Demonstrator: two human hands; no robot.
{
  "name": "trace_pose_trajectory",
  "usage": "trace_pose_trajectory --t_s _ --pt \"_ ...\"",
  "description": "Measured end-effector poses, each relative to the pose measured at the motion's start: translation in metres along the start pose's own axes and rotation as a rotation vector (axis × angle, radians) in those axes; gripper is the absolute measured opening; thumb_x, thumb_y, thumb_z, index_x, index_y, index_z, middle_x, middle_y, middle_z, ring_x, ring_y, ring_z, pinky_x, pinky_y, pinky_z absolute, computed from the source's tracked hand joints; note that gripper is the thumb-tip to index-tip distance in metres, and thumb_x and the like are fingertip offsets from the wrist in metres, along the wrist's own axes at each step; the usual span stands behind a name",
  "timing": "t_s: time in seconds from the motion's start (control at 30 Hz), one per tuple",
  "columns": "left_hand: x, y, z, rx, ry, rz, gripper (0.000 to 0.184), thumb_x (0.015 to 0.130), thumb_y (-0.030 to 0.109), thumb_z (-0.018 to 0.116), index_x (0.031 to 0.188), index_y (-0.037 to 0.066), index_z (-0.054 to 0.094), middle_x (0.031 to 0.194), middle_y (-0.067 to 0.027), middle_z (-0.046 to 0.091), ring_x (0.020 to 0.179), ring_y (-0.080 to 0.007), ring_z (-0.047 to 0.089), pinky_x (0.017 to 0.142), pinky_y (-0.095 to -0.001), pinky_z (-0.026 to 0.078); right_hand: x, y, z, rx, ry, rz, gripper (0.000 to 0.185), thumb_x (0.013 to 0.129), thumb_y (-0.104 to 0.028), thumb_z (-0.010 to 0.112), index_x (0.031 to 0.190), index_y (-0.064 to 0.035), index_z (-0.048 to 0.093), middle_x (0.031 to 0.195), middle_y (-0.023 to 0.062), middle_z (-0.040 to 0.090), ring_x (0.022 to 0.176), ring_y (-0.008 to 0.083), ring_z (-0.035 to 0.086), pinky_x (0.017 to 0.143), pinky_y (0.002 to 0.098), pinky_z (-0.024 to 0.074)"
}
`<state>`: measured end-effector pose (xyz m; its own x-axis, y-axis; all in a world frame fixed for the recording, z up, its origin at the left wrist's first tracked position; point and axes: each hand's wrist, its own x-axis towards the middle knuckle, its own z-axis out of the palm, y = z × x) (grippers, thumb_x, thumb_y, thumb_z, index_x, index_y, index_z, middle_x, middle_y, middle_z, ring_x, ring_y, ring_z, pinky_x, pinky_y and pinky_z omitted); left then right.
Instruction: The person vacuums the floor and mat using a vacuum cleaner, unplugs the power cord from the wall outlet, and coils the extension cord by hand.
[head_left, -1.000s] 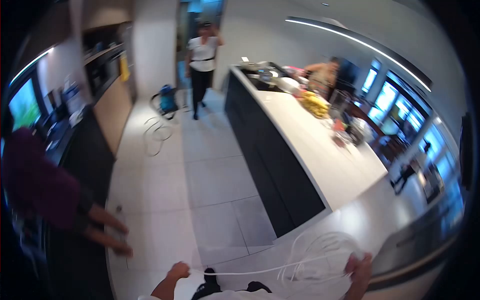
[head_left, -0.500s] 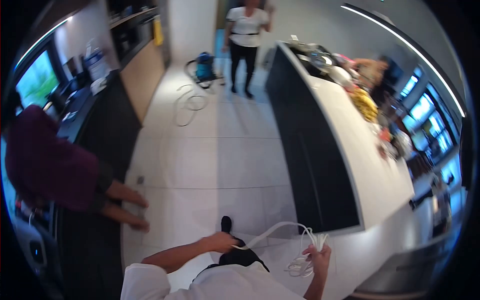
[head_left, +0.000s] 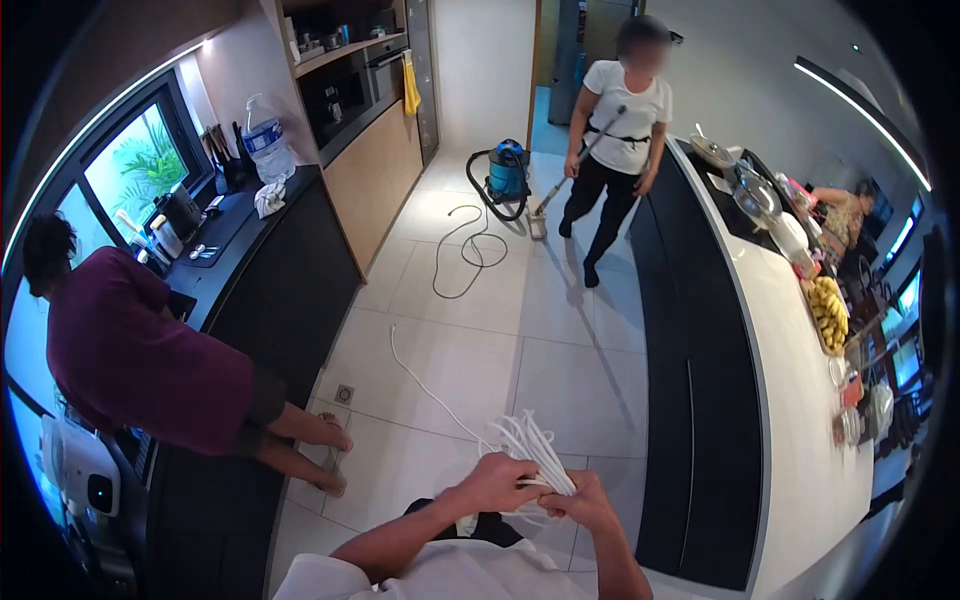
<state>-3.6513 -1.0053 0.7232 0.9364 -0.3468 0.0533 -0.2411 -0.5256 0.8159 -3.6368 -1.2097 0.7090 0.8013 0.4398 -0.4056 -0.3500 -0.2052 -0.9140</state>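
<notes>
A bundle of white cord (head_left: pixel 530 440), gathered in several loops, is between my two hands in front of my body. My right hand (head_left: pixel 588 502) is closed around the lower part of the loops. My left hand (head_left: pixel 498 482) is closed on the cord from the other side, its fingers meeting the right hand. From the bundle, a loose length trails forward across the tiled floor, its end lying ahead to the left. Some loops also hang below my hands.
A person in purple (head_left: pixel 150 350) stands at the left counter. Ahead, a person in white (head_left: pixel 628 110) holds a vacuum wand; the blue vacuum cleaner (head_left: pixel 508 175) and a dark cord (head_left: pixel 470 250) are on the floor. Bananas (head_left: pixel 828 312) sit on the right island (head_left: pixel 800 400).
My left hand has come across to the bundle at my right hand. The view has turned left. The person in white now appears nearer, with the vacuum wand in hand.
</notes>
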Motion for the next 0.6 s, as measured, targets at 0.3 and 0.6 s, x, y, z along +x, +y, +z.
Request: trace_pose_trajectory --t_s 0.3,0.6 --pt "0.003 -0.219 -0.044 0.163 -0.209 -0.227 0.015 0.072 0.015 0.065 0.071 0.004 0.055 0.07 -0.0141 0.062 0.065 -0.0351 0.061 0.06 -0.0452 0.046 0.023 -0.118 -0.068 0.433 0.455 -0.52 0.015 0.075 -0.006 0.06 0.063 0.0012 0.056 0.042 0.0035 0.042 0.033 0.0113 0.038 0.031 0.028 0.0323" --pt "-0.019 -0.511 -0.094 0.153 0.038 -0.789 0.026 0.083 0.034 0.059 0.094 0.011 0.066 0.095 -0.0153 0.067 0.095 -0.0346 0.062 0.08 -0.0467 0.05 0.037 -0.172 -0.092 0.3 1.148 -0.545 0.018 0.09 -0.015 0.059 0.076 -0.0064 0.051 0.045 -0.0036 0.037 0.034 0.0064 0.035 0.034 0.0234 0.0321"
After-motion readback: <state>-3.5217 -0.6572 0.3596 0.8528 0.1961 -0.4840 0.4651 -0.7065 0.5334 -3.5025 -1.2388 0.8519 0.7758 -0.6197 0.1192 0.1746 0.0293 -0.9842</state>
